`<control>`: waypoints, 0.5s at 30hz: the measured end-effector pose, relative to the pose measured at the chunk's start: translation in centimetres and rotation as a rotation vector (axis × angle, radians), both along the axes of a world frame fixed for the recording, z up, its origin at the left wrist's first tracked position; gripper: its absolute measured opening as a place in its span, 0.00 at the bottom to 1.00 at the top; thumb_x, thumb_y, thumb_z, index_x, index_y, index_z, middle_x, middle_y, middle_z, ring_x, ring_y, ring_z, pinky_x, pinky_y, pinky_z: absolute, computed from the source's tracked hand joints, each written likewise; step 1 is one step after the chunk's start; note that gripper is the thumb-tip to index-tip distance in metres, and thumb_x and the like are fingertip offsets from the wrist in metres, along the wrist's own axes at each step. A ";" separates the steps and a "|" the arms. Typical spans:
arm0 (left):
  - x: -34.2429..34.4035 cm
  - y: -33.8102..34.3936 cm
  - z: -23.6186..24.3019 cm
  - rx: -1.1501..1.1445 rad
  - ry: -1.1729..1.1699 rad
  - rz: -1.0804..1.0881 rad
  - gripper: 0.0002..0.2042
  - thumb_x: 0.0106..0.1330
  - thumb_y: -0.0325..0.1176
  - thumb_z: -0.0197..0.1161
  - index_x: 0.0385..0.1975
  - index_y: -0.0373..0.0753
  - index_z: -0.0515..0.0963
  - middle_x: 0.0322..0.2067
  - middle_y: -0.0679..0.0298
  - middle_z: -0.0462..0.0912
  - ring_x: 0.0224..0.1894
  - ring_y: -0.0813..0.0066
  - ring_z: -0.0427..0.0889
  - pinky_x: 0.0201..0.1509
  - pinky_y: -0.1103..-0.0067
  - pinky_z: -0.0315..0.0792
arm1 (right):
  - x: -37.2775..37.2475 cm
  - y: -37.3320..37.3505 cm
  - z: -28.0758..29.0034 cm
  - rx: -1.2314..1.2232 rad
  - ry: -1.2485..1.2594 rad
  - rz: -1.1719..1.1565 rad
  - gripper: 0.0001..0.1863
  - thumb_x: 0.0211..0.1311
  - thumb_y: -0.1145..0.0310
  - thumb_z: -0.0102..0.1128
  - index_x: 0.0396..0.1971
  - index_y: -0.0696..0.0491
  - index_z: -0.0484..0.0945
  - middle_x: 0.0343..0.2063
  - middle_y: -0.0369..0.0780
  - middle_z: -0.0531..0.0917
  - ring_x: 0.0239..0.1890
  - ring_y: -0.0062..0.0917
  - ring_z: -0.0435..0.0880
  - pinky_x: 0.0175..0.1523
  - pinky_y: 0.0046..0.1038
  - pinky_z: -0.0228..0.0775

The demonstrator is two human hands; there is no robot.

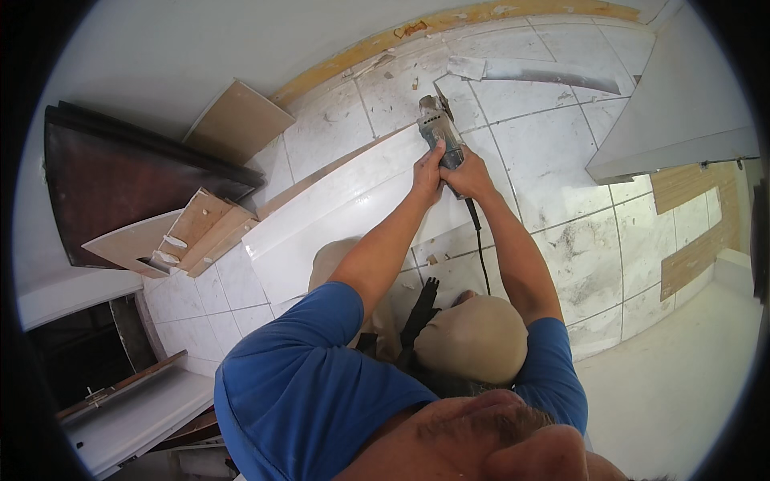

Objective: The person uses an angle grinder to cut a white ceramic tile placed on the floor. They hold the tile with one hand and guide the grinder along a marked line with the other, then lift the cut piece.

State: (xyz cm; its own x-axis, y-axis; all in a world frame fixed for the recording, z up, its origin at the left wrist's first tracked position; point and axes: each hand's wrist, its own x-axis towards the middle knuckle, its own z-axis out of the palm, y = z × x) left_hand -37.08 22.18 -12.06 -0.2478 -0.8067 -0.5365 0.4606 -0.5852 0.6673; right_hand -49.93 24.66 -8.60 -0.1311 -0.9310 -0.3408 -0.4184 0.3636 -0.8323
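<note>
Both my hands are closed around the dusty body of an angle grinder, its head pointing away from me. My left hand wraps the body from the left, and my right hand grips it from the right, close beside the other. A black cord trails from the tool's rear toward my knee. The grinder's head is over the far right end of a long white tile slab lying across the floor. Whether the disc touches the slab or is spinning I cannot tell.
Tile offcuts and a brown tile lean near a dark reddish-brown panel at the left. A narrow strip lies on the dusty white floor tiles. A white cabinet-like block stands at the right.
</note>
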 end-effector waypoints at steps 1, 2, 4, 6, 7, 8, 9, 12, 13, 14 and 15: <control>-0.1 0.0 0.0 0.003 -0.001 0.000 0.25 0.72 0.49 0.67 0.55 0.32 0.77 0.47 0.59 0.85 0.49 0.69 0.84 0.57 0.72 0.76 | -0.1 0.0 -0.2 -0.007 -0.001 -0.002 0.36 0.45 0.53 0.73 0.54 0.59 0.79 0.43 0.54 0.88 0.47 0.46 0.88 0.53 0.38 0.79; -0.1 0.0 0.0 0.007 -0.003 0.001 0.25 0.72 0.49 0.68 0.55 0.32 0.77 0.47 0.59 0.85 0.49 0.69 0.84 0.58 0.72 0.75 | -0.1 0.0 -0.2 0.000 0.008 0.000 0.36 0.45 0.53 0.73 0.54 0.59 0.79 0.43 0.54 0.88 0.47 0.46 0.88 0.53 0.38 0.79; -0.2 0.1 0.1 0.010 -0.006 -0.003 0.25 0.72 0.49 0.68 0.55 0.32 0.77 0.47 0.59 0.85 0.49 0.68 0.84 0.58 0.71 0.75 | -0.2 -0.1 -0.3 0.014 0.024 0.003 0.37 0.44 0.52 0.73 0.53 0.59 0.79 0.43 0.54 0.88 0.47 0.46 0.88 0.54 0.38 0.79; -0.1 0.0 -0.1 0.005 -0.007 -0.001 0.25 0.72 0.49 0.67 0.55 0.33 0.77 0.47 0.59 0.85 0.49 0.68 0.84 0.58 0.71 0.75 | -0.1 -0.2 -0.3 0.010 0.020 0.008 0.37 0.44 0.52 0.73 0.53 0.59 0.79 0.44 0.54 0.88 0.47 0.46 0.88 0.54 0.38 0.79; 0.0 -0.1 -0.1 -0.001 -0.006 0.003 0.24 0.72 0.49 0.67 0.55 0.33 0.77 0.47 0.59 0.85 0.49 0.68 0.84 0.58 0.71 0.75 | -0.1 -0.3 -0.3 0.007 0.018 0.010 0.37 0.44 0.52 0.74 0.53 0.59 0.79 0.44 0.54 0.88 0.48 0.46 0.88 0.54 0.38 0.79; -0.1 -0.1 -0.1 -0.006 -0.005 0.006 0.24 0.72 0.49 0.67 0.55 0.33 0.77 0.47 0.60 0.85 0.49 0.68 0.84 0.58 0.71 0.75 | -0.1 -0.3 -0.3 0.009 0.020 0.009 0.37 0.44 0.52 0.74 0.53 0.59 0.79 0.44 0.54 0.88 0.48 0.46 0.88 0.54 0.38 0.79; -0.2 -0.1 -0.1 -0.006 -0.003 0.015 0.23 0.71 0.49 0.68 0.52 0.34 0.79 0.44 0.61 0.85 0.45 0.70 0.84 0.52 0.74 0.76 | -0.2 -0.3 -0.3 0.011 0.021 0.009 0.37 0.45 0.52 0.73 0.53 0.59 0.79 0.44 0.54 0.88 0.48 0.46 0.88 0.55 0.38 0.79; -0.2 -0.1 -0.1 -0.002 -0.006 0.022 0.23 0.71 0.50 0.69 0.50 0.35 0.80 0.42 0.62 0.86 0.41 0.72 0.84 0.46 0.76 0.76 | -0.1 -0.2 0.1 0.012 0.005 0.008 0.37 0.45 0.52 0.73 0.53 0.59 0.79 0.44 0.54 0.88 0.48 0.46 0.88 0.55 0.38 0.79; -0.1 -0.1 -0.1 0.005 -0.013 0.010 0.23 0.71 0.50 0.68 0.52 0.34 0.79 0.45 0.61 0.86 0.45 0.70 0.84 0.52 0.74 0.76 | -0.1 -0.2 0.2 0.011 -0.004 0.008 0.37 0.45 0.52 0.73 0.53 0.59 0.79 0.44 0.54 0.88 0.48 0.46 0.88 0.55 0.38 0.79; -0.1 -0.2 0.0 0.011 -0.020 -0.004 0.24 0.72 0.49 0.67 0.55 0.33 0.78 0.48 0.59 0.85 0.50 0.68 0.84 0.57 0.71 0.75 | -0.2 -0.2 0.3 0.016 -0.003 0.006 0.37 0.45 0.52 0.73 0.54 0.59 0.79 0.44 0.54 0.88 0.48 0.46 0.88 0.55 0.38 0.79; -0.2 -0.2 0.2 0.011 -0.022 0.000 0.25 0.72 0.50 0.67 0.55 0.33 0.78 0.48 0.59 0.85 0.49 0.68 0.84 0.57 0.71 0.75 | -0.2 -0.3 0.3 0.021 -0.003 0.005 0.37 0.45 0.52 0.73 0.54 0.59 0.79 0.44 0.55 0.88 0.48 0.46 0.88 0.55 0.38 0.79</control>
